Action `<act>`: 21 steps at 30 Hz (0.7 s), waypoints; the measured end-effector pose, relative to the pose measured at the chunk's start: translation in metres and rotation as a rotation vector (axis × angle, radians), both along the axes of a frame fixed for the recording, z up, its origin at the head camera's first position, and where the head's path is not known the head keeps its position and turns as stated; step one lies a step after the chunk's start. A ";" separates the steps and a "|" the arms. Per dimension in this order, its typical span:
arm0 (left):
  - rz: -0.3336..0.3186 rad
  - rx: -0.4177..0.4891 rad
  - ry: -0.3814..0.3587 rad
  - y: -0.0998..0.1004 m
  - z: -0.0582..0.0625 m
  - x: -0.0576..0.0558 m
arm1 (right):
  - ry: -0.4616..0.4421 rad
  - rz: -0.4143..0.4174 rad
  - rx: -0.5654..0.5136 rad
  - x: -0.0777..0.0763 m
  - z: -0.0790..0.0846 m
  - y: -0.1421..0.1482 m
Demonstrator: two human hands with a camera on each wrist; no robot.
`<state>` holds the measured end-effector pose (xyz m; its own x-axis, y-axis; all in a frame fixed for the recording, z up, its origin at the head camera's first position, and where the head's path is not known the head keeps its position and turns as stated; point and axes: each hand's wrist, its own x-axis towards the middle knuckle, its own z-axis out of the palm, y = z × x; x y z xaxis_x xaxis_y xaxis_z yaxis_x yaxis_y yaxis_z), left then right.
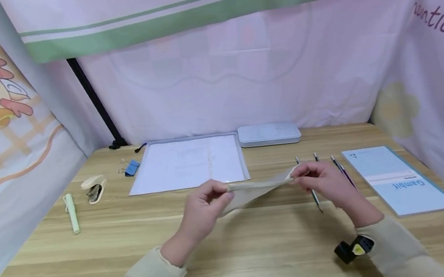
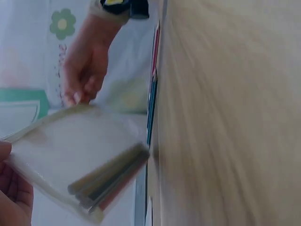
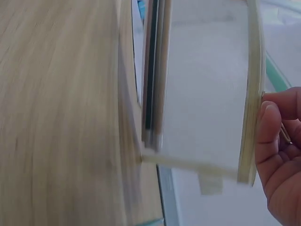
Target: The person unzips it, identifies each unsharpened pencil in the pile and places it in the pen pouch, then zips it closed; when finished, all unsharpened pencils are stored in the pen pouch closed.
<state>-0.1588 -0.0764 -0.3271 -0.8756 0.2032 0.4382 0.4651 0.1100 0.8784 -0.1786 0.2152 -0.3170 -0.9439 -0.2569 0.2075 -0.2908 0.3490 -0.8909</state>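
Note:
Both hands hold a translucent zip pouch [image 1: 247, 195] with cream trim, stretched between them above the desk. My left hand [image 1: 202, 209] pinches its left top corner between thumb and fingers. At the other end, my right hand [image 1: 326, 182] grips the zipper end with thumb and index finger. Several slim stick-like pieces, brown, dark and reddish, [image 2: 110, 179] lie along the pouch's bottom, seen through its wall in both wrist views. Below and beside the right hand, several pencils [image 1: 316, 200] lie on the desk, partly hidden by that hand.
A blue notepad [image 1: 406, 181] lies at the right. Behind the pouch are a clear folder of papers [image 1: 188, 164] and a pale flat case [image 1: 269, 135]. On the left are a blue binder clip [image 1: 131, 168], a cream stapler [image 1: 95, 189] and a light green pen [image 1: 71, 214].

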 end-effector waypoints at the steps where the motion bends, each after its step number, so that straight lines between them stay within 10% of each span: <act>1: 0.014 -0.008 -0.014 -0.003 -0.001 -0.003 | -0.011 -0.028 0.012 0.000 -0.002 0.004; 11: 0.105 -0.228 -0.072 -0.022 -0.012 -0.022 | -0.082 -0.123 0.151 0.007 -0.004 0.033; 21: 0.120 -0.223 -0.116 -0.017 -0.010 -0.023 | 0.021 -0.165 0.266 0.015 -0.008 0.041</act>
